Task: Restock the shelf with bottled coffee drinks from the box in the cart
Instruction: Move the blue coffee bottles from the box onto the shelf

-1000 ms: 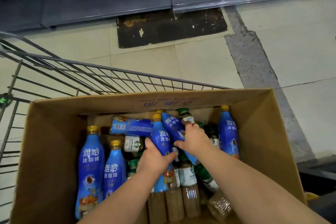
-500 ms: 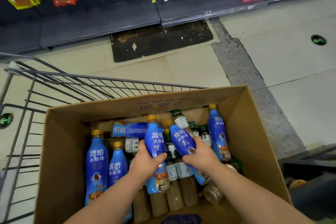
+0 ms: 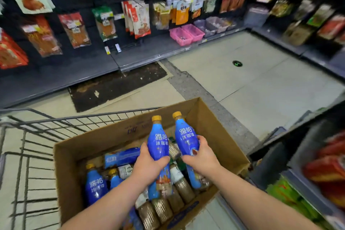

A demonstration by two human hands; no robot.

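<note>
Above the cardboard box [image 3: 104, 142], two blue, yellow-capped coffee bottles are held upright, side by side. The left hand [image 3: 149, 166] is curled round the left bottle [image 3: 158, 142]; the right hand [image 3: 202, 158] grips the right bottle [image 3: 186, 139]. More blue bottles [image 3: 95, 186] and brown bottles [image 3: 162, 209] lie inside the box, which sits in the wire cart [image 3: 37, 136].

The box [image 3: 220, 136] sits in the cart [image 3: 74, 117], at its right side. Above the box, the left hand [image 3: 147, 166] holds the left bottle [image 3: 158, 142] just beside the right bottle [image 3: 185, 140], held by the right hand [image 3: 201, 157]. Other bottles [image 3: 96, 186] fill the box beneath. Beyond the cart a mat [image 3: 115, 84] lies before the far shelf [image 3: 56, 78]; bins [image 3: 186, 34] sit on it, farther right.
</note>
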